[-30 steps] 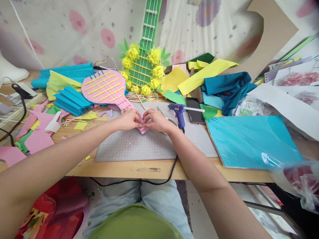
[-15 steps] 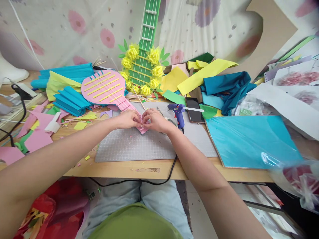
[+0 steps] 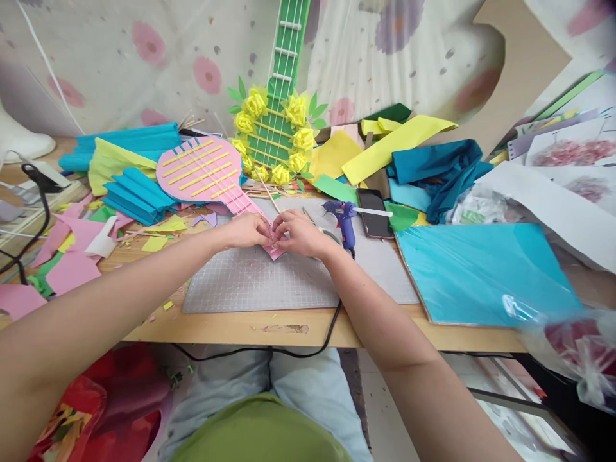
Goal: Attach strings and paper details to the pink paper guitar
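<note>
A pink paper guitar [image 3: 199, 168] with yellow strips and thin white strings lies slanted, its neck reaching down onto the grey cutting mat [image 3: 260, 289]. At the lower end of that neck, my left hand [image 3: 249, 230] is closed in a pinch. My right hand [image 3: 299, 232] meets it from the other side, fingertips bent and pressed onto the same spot. Whether a string end is between the fingertips is too small to tell. Just right of my right hand lies a purple glue gun [image 3: 344, 221] with a white glue stick in its back.
Behind stands a green paper guitar [image 3: 272, 141] with yellow paper roses. A phone [image 3: 375, 215] lies beside the glue gun. A blue wrapped board [image 3: 491, 273] covers the right side. Pink paper scraps [image 3: 74, 273] lie left. A black cord [image 3: 332, 327] hangs over the table edge.
</note>
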Tool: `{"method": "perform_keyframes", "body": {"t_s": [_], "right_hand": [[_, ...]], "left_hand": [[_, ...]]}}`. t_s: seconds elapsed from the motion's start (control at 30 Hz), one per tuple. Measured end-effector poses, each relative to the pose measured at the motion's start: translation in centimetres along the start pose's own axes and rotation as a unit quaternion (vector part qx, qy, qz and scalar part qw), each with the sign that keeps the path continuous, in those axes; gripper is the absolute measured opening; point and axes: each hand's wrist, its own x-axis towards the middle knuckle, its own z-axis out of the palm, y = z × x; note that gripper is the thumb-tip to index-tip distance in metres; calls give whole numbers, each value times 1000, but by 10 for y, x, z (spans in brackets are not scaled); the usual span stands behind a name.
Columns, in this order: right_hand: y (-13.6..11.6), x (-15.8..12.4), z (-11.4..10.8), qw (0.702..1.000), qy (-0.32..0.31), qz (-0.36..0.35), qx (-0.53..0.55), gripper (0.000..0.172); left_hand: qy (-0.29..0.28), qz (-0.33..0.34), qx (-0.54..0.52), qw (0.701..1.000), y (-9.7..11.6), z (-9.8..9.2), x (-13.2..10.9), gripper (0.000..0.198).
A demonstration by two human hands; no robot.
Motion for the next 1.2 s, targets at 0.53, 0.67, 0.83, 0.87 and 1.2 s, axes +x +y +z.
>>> {"method": "perform_keyframes", "body": {"t_s": [0.53, 0.67, 0.83, 0.87, 1.2], "right_hand": [[2, 0, -1, 1000, -1, -5, -7, 8], [6, -1, -3, 1000, -6, -13, -2, 7], [8, -1, -3, 1000, -10, -18, 3, 7], [7, 0, -2, 1000, -10, -17, 3, 7], [4, -1, -3, 1000, -14, -12, 6, 7]], "left_hand": [[58, -31, 53, 996, 7, 5, -5, 11], [110, -33, 76, 990, 7, 11, -7, 13], [161, -54, 104, 980, 14, 19, -15, 13], [170, -54, 106, 978, 15, 20, -16, 12], [185, -57, 96, 976, 8, 27, -17, 15]]}}
